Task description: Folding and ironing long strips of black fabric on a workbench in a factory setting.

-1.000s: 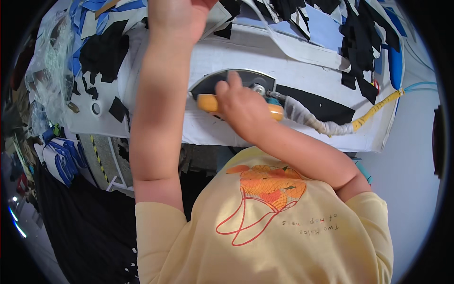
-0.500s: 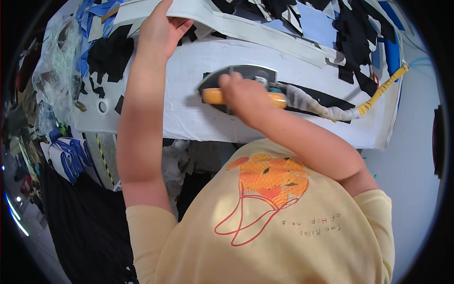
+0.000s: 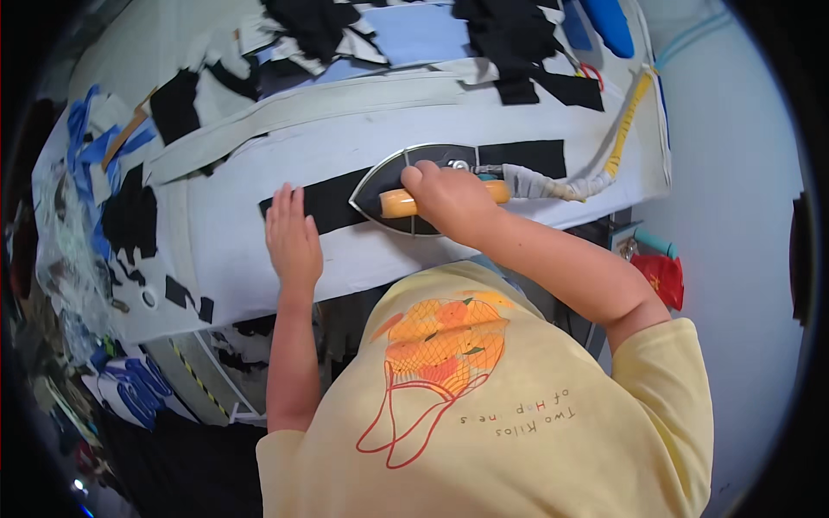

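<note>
My right hand [image 3: 453, 200] is wrapped round the wooden handle of an iron [image 3: 389, 181], whose pointed tip faces left. The iron rests on a long strip of black fabric [image 3: 332, 203] laid across the white-covered ironing table [image 3: 233, 250]. Flat fingers of my left hand [image 3: 292, 237] lie at the strip's left end, touching its edge, with nothing held. Under the iron the middle of the strip is hidden. From the iron's back a wrapped hose [image 3: 553, 184] runs right and bends up into a yellow-bound length.
Beyond the strip lies a long pale fabric band [image 3: 319, 105]. Black scraps [image 3: 509, 43] and a light-blue piece [image 3: 406, 36] are heaped at the back. Red-handled scissors [image 3: 592, 73] sit at the back right. Clear plastic [image 3: 65, 250] hangs at the left edge, and a red bag [image 3: 661, 281] is below right.
My left hand has let go of the pale band and come down to the black strip's left end. The band now lies flat. My right hand still grips the iron; the view has shifted.
</note>
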Demonstrator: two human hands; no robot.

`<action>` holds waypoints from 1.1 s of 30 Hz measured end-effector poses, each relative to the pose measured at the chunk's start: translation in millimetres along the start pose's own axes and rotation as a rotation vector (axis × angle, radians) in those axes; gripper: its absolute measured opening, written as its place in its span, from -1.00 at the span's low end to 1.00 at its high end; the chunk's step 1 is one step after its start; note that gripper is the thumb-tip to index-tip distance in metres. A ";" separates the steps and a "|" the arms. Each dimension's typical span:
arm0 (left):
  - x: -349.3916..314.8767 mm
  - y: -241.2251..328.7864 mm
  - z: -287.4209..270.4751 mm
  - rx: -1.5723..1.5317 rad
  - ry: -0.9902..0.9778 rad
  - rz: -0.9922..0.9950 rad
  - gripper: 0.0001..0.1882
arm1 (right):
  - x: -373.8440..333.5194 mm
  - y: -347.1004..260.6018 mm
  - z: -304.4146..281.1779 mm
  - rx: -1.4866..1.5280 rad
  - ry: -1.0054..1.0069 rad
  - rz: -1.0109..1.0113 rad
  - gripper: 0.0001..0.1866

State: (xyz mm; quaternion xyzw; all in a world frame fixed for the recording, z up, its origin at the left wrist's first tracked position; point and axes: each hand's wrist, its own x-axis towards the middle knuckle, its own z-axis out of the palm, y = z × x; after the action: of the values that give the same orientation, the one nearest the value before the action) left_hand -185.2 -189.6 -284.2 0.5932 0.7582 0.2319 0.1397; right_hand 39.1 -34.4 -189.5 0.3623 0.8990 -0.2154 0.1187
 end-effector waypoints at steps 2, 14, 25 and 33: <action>-4.5 1.0 5.8 0.295 -0.051 -0.029 -0.40 | -5.5 15.3 4.9 -0.022 -0.036 -0.024 -0.79; -2.3 3.1 16.1 0.369 -0.090 -0.018 -0.33 | -102.9 231.8 -32.1 -0.056 0.095 0.357 -0.83; -3.1 5.6 16.5 0.409 -0.065 0.008 -0.32 | -92.7 196.2 -51.1 0.023 0.022 0.308 -0.66; -9.1 5.3 16.2 0.406 -0.078 -0.018 -0.33 | -78.6 160.4 -21.2 -0.001 0.033 0.115 -0.79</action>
State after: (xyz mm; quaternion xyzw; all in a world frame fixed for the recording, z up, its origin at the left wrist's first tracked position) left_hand -170.6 -194.4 -295.8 0.6108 0.7887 0.0498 0.0488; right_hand 206.3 31.9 -190.2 0.4169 0.8786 -0.2016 0.1164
